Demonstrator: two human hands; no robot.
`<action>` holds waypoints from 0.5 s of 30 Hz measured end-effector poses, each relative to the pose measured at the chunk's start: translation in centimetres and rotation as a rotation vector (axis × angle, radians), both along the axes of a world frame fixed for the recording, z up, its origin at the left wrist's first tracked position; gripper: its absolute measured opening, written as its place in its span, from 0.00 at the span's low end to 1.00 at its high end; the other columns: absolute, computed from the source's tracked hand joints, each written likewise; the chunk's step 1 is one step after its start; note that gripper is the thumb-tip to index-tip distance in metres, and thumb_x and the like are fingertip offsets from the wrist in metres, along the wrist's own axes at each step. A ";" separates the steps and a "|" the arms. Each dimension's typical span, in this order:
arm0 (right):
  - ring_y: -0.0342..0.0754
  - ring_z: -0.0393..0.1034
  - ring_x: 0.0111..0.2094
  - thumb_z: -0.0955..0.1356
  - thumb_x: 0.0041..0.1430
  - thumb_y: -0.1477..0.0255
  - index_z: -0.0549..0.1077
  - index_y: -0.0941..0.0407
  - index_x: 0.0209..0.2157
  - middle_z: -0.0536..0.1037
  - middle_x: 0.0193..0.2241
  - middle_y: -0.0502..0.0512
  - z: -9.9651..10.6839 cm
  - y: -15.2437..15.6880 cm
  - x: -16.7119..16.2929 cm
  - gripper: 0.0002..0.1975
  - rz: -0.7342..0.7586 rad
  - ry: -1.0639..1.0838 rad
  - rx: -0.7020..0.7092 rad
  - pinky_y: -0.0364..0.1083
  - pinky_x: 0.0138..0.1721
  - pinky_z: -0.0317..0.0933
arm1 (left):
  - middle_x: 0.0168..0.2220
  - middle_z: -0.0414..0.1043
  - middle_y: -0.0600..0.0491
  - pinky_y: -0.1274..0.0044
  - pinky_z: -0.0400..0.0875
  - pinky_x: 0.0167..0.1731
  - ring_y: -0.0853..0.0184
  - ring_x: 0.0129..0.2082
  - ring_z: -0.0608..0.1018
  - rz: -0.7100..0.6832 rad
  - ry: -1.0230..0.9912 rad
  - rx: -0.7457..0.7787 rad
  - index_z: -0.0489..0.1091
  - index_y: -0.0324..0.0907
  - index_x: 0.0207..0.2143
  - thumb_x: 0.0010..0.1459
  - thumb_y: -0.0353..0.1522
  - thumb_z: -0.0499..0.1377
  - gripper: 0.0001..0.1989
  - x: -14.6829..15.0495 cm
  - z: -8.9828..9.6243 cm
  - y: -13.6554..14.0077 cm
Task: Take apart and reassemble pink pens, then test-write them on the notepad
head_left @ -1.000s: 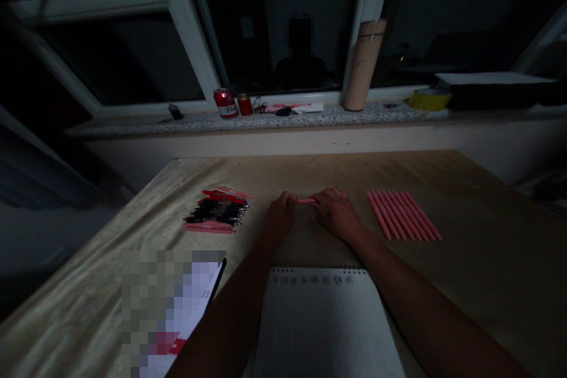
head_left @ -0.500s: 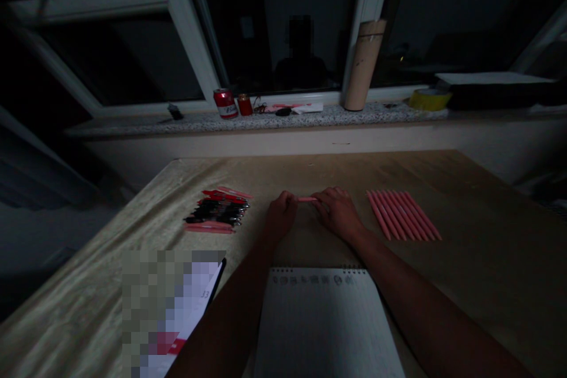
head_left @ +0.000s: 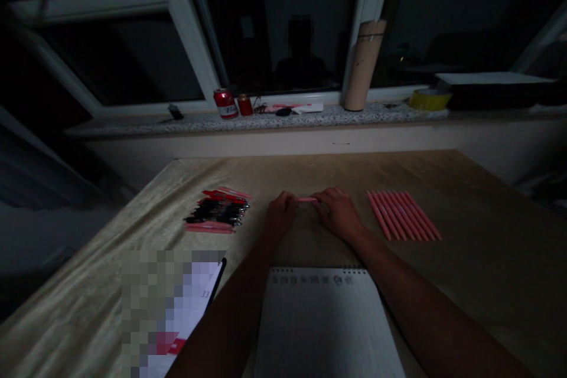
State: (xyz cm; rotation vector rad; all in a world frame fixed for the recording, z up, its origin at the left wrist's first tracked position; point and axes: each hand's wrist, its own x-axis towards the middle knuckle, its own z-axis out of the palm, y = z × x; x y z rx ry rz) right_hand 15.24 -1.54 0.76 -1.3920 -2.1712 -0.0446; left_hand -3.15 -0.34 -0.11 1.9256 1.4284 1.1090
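Observation:
Between my two hands a pink pen (head_left: 305, 199) lies crosswise, one end in the fingers of each. My left hand (head_left: 282, 212) is closed on its left end, and my right hand (head_left: 339, 212) pinches the right end. Parts of the pen are covered by my fingers. Off to the left is a pile of pens (head_left: 219, 211), black in the middle with red and pink ones at its edges. A neat row of several pink pens (head_left: 403, 215) lies slanted side by side, right of my right hand.
A spiral notebook (head_left: 325, 325) with marks along its top lies between my forearms. Left of it, a partly blurred tablet or phone (head_left: 195, 301) is half under my left arm. A red can (head_left: 225, 104), a cardboard tube (head_left: 365, 65) and yellow tape (head_left: 429, 100) stand on the windowsill.

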 end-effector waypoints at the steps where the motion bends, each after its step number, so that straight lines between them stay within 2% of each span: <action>1: 0.51 0.63 0.42 0.61 0.64 0.66 0.74 0.52 0.44 0.74 0.37 0.56 0.0 0.0 0.0 0.13 0.001 0.001 0.000 0.48 0.44 0.51 | 0.24 0.67 0.56 0.79 0.61 0.29 0.71 0.26 0.70 0.006 0.011 -0.003 0.64 0.41 0.28 0.61 0.41 0.47 0.16 0.0 0.0 0.0; 8: 0.51 0.63 0.42 0.61 0.64 0.66 0.74 0.52 0.44 0.74 0.37 0.57 0.1 -0.1 -0.1 0.13 0.018 0.004 -0.008 0.48 0.44 0.52 | 0.21 0.64 0.56 0.78 0.60 0.29 0.70 0.25 0.68 0.065 0.077 -0.001 0.63 0.41 0.24 0.63 0.43 0.43 0.21 0.3 0.4 -0.1; 15: 0.51 0.63 0.42 0.62 0.63 0.67 0.74 0.53 0.43 0.74 0.37 0.57 0.1 0.0 0.0 0.13 -0.002 0.009 -0.006 0.49 0.44 0.52 | 0.24 0.66 0.58 0.79 0.60 0.29 0.71 0.26 0.69 0.014 -0.009 -0.017 0.62 0.41 0.29 0.61 0.40 0.47 0.13 0.0 0.1 -0.1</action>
